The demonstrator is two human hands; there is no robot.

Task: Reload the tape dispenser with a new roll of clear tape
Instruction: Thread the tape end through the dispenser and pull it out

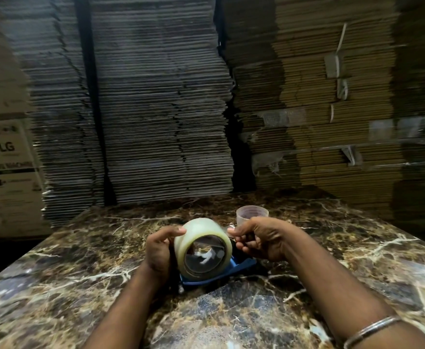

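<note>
A fat roll of clear tape (201, 235) stands on edge over the blue tape dispenser (241, 267), which lies on the marble table (105, 273). My left hand (159, 250) grips the roll from its left side, thumb on top. My right hand (259, 239) is at the roll's right edge, fingers pinched on what looks like the loose end of the tape. Most of the dispenser is hidden under the roll and my hands. An empty clear tape core (248, 214) stands just behind my right hand.
Tall stacks of flattened cardboard (161, 109) rise right behind the table's far edge. A white printed carton (7, 172) stands at the left. The table's brown marble top stretches wide on both sides.
</note>
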